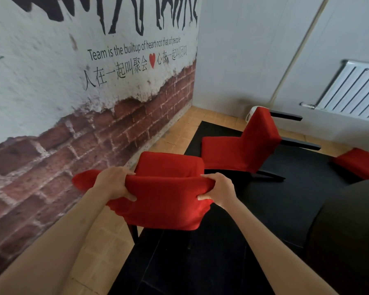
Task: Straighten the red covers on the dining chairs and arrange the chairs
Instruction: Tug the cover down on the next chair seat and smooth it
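A dining chair with a red cover (164,201) stands right in front of me, its back toward me and its seat (168,165) beyond. My left hand (115,184) grips the top left corner of the backrest cover. My right hand (218,189) grips the top right corner. The fabric bunches between both hands. A second red-covered chair (241,147) lies tipped on its side behind, with its black legs (294,143) pointing right. Part of a third red cover (358,165) shows at the right edge.
A brick-print wall (77,133) runs close along the left. A black mat (275,192) covers the tan tiled floor (179,133). A dark round object (345,231) sits at the lower right. A white radiator (352,90) hangs on the far right wall.
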{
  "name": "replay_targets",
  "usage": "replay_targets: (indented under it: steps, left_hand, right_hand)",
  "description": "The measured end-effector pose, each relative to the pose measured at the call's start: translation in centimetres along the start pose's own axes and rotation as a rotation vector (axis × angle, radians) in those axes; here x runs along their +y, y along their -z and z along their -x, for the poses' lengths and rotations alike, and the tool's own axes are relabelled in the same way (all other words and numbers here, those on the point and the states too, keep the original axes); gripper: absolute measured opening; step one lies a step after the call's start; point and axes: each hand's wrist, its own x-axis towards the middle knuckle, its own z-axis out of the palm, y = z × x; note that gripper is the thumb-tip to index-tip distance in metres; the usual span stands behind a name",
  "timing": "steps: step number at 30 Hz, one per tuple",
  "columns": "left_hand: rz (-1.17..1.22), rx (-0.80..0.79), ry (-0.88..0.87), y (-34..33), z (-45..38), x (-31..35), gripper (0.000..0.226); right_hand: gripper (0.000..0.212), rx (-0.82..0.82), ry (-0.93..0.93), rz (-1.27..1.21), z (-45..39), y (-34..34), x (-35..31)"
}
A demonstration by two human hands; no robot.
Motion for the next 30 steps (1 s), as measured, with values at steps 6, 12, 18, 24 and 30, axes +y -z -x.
replay_targets:
  steps: [6, 12, 18, 24, 30]
  left_hand:
    - [0.021, 0.021, 0.092, 0.0, 1.4, -3.1, 0.07]
    - [-0.025, 0.051, 0.127, -0.5, 1.3, -3.5, 0.091]
    - [-0.073, 0.072, 0.135, -1.1, 1.1, -3.5, 0.087]
    - [-0.023, 0.081, 0.14, -1.4, 1.2, -3.5, 0.073]
    - [-0.009, 0.082, 0.111, -1.8, 1.3, -3.5, 0.074]
  right_hand:
    - [0.084, -0.037, 0.079, 0.029, -0.5, -2.2, -2.3]
    - [0.077, -0.065, 0.113, 0.066, -1.8, -2.4, -2.6]
    - [0.075, -0.056, 0.139, 0.071, -1.7, -2.4, -2.3]
    - [0.075, -0.053, 0.12, 0.074, -1.5, -2.5, -1.9]
    - [0.077, -0.044, 0.07, 0.069, -0.8, -2.4, -2.0]
